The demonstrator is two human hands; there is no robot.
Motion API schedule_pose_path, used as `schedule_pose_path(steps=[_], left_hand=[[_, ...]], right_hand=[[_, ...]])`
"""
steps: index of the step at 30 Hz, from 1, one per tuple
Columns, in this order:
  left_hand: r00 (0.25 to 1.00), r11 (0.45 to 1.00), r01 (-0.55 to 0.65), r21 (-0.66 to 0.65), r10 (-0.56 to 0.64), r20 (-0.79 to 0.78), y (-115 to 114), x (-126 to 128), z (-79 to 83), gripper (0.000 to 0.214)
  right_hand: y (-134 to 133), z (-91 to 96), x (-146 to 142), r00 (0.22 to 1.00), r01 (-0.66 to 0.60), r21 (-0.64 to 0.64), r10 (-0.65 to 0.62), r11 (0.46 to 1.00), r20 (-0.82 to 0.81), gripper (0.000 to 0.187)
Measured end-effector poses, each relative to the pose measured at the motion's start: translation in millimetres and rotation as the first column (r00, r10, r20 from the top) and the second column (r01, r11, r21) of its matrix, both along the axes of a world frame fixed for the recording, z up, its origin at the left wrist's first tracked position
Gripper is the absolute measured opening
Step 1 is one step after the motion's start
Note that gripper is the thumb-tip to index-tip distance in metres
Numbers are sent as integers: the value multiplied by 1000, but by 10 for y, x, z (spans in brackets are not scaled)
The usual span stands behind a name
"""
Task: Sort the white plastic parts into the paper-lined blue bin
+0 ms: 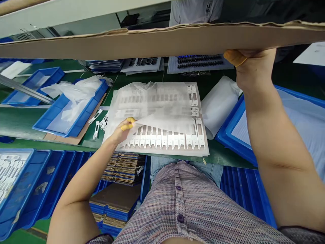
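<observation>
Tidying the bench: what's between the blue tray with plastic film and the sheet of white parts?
Loose white parts on the green mat, in the head view.

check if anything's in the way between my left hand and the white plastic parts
Yes, the thin film lies over the upper part of the white plastic parts sheet, and the left hand holds its folded-back edge. The bottom row of parts is uncovered, with nothing visible over it.
</observation>
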State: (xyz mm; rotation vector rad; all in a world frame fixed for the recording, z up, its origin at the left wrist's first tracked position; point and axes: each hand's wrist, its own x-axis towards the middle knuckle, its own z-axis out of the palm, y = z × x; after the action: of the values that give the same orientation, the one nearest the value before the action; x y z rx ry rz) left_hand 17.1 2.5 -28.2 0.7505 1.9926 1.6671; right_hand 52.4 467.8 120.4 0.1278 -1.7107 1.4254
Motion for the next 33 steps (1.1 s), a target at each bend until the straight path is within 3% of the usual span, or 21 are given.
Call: schedule_pose_path(steps=[2, 5, 8, 10, 14, 20, 27, 33], left_hand=[[1000, 1000, -9, 17, 9, 7, 12, -21, -6, 27], [968, 967, 247, -69, -250, -35, 67, 3, 69, 25], [806, 797, 537, -275, -581, -109, 149, 42, 184, 15], [728, 717, 581, -384, -669, -148, 198, 54, 257, 12], [659, 664, 545, -512, -717, -228, 260, 59, 394, 13], [646, 645, 540, -541, -729, -224, 265, 61, 449, 14], [641, 645, 619, -448, -745, -186, 198, 46, 350, 16], [667, 657, 651, -380, -734, -129, 193, 3, 356, 31]], right_hand=[[-35, 35, 62, 999, -33, 33, 33, 999, -2, 51], [-34, 53, 108, 999, -45, 64, 44, 997, 14, 51], [1, 32, 77, 999, -50, 51, 49, 997, 3, 49], [18, 12, 49, 999, -50, 26, 50, 998, 1, 48], [14, -3, 76, 999, -38, 21, 38, 999, -2, 52], [75, -59, 98, 997, -61, 18, 60, 998, 52, 51], [160, -206, 47, 996, -42, -61, 47, 997, 76, 52], [203, -228, 80, 999, -46, -73, 47, 996, 3, 39]])
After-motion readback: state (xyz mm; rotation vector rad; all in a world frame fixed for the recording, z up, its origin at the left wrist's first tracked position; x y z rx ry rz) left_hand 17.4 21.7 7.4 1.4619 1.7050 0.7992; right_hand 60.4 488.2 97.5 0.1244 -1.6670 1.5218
